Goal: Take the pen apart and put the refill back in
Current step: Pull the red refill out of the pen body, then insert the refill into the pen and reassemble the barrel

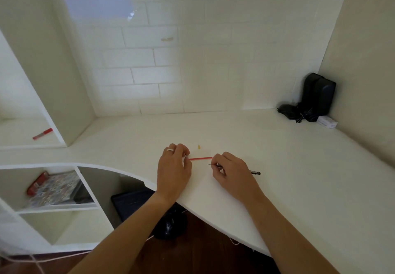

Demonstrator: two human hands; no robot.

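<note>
A thin red refill point(201, 158) lies level just above the white desk point(299, 166), spanning the gap between my hands. My left hand point(174, 171) pinches its left end, where a small whitish piece shows at the fingertips. My right hand point(233, 175) is closed around a slim black pen part point(255, 173); its fine point sticks out left of the fingers and its tail pokes out to the right. The red refill's right end touches my right hand's knuckles. A tiny yellow pen tip point(199, 146) stands on the desk just behind the refill.
A black device with cables point(316, 98) and a small white box point(327, 122) sit in the back right corner. A red marker point(42, 133) lies on the left shelf. Cubbies below left hold a patterned book point(55, 188). The desk's curved front edge runs under my wrists.
</note>
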